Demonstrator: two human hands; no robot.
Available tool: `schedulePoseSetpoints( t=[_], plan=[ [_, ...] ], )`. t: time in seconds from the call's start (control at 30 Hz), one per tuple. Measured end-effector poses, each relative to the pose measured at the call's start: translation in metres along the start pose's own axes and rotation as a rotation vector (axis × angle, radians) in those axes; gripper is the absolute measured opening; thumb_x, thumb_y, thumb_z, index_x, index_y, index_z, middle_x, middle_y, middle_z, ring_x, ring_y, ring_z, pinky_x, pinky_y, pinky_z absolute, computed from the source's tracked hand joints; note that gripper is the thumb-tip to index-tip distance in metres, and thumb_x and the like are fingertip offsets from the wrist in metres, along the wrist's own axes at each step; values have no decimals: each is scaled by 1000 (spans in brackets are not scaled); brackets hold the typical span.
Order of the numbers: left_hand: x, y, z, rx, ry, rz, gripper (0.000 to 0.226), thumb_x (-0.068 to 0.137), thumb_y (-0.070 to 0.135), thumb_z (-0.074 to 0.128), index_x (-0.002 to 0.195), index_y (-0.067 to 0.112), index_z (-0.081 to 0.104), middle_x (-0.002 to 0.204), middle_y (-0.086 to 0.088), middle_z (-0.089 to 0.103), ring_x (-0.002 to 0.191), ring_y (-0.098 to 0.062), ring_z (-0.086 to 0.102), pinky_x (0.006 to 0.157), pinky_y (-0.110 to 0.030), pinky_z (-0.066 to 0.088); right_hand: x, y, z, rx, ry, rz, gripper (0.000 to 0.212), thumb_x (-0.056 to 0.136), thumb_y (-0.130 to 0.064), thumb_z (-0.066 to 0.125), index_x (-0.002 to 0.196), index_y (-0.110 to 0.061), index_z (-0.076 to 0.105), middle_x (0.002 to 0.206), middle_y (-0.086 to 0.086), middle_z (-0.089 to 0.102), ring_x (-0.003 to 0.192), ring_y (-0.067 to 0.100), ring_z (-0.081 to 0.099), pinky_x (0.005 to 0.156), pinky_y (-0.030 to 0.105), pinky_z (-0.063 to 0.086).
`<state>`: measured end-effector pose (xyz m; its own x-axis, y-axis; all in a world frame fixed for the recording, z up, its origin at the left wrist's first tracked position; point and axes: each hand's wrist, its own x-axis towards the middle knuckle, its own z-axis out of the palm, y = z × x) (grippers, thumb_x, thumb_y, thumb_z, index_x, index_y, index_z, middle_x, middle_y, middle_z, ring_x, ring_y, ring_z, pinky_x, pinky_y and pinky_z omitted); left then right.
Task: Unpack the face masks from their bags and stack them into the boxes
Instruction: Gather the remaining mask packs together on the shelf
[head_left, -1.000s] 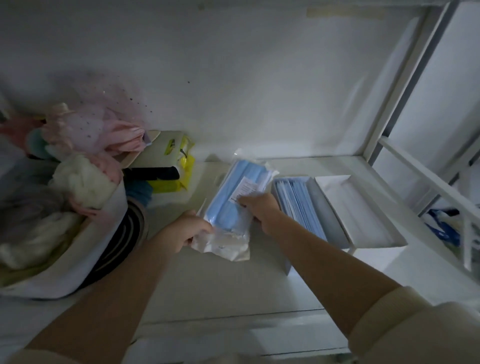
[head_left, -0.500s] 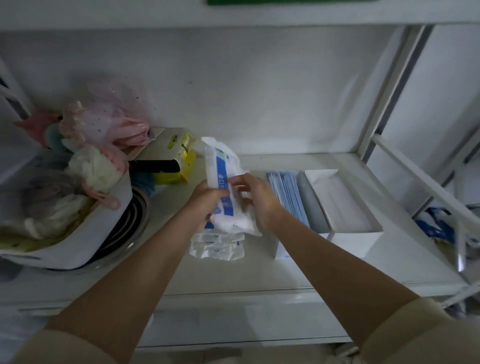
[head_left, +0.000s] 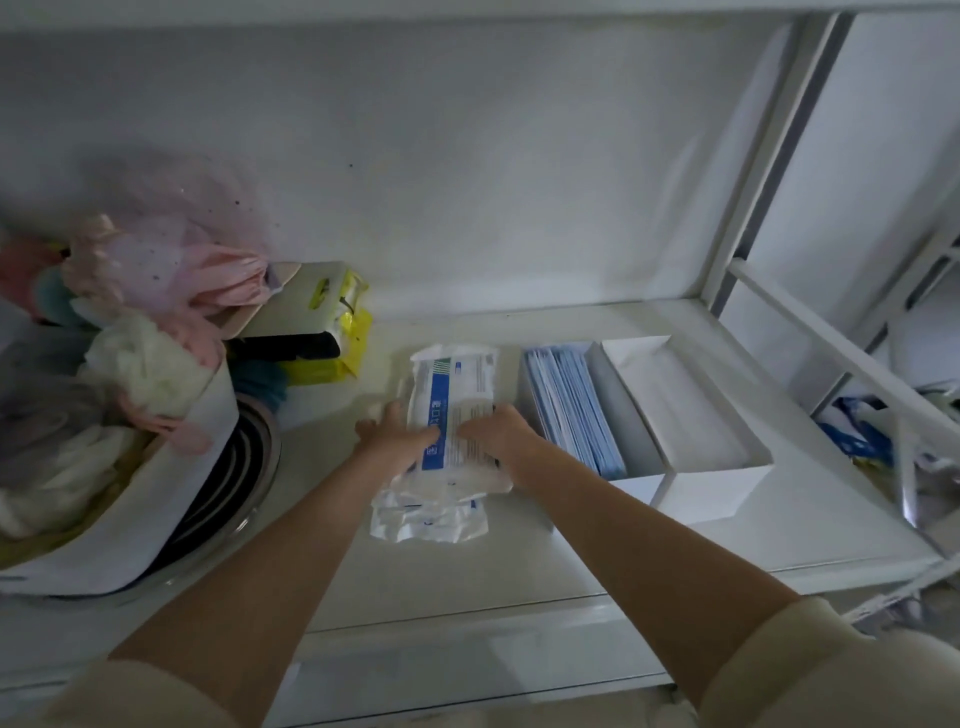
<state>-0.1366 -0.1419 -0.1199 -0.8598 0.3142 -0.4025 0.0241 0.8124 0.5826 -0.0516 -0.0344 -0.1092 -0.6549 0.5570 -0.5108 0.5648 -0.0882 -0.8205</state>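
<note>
From the head camera we look down on a white shelf (head_left: 649, 551), where our left hand (head_left: 397, 441) and right hand (head_left: 498, 439) both grip a sealed bag of face masks (head_left: 454, 395), white with a blue stripe, its printed side up. It lies over crumpled empty bags (head_left: 428, 519) nearer to us. Just right of the bag sits an open white box (head_left: 631, 486) holding a stack of blue masks (head_left: 571, 410), with its lid (head_left: 691, 415) standing open further right; at far left, a white bin (head_left: 130, 499) holds pale cloths, beside a yellow packet (head_left: 353, 338).
</note>
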Motion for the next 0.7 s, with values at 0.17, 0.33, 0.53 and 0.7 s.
schedulePoseSetpoints(
  t=[0.17, 0.33, 0.53, 0.7],
  plan=[
    [12, -8, 7, -211, -86, -100, 65, 77, 41, 74, 126, 7, 48, 90, -10, 68, 47, -12, 50, 43, -21, 39, 12, 8, 9, 47, -73, 69, 48, 81, -6, 66, 126, -5, 51, 114, 16, 65, 99, 29, 66, 90, 43, 55],
    [19, -25, -11, -333, -47, -50, 44, 78, 31, 73, 113, 11, 58, 90, -6, 70, 57, -15, 61, 45, -21, 43, 14, 11, 23, 122, -100, 65, 40, 79, -4, 70, 117, -2, 59, 114, 16, 67, 101, 32, 67, 91, 46, 54],
    [20, -47, -34, -315, 50, -97, 37, 90, 33, 55, 113, 4, 58, 91, -12, 66, 60, -21, 57, 53, -27, 42, 16, 5, 62, 171, -98, 31, 23, 72, -6, 73, 95, -4, 68, 100, 17, 72, 88, 33, 71, 81, 48, 58],
    [13, -43, -37, -266, 144, 4, 30, 92, 27, 45, 110, 9, 59, 96, -11, 64, 72, -21, 57, 54, -26, 40, 14, 1, 62, 255, -74, 19, 24, 75, -7, 70, 98, -3, 64, 100, 18, 70, 88, 35, 70, 81, 51, 58]
  ],
)
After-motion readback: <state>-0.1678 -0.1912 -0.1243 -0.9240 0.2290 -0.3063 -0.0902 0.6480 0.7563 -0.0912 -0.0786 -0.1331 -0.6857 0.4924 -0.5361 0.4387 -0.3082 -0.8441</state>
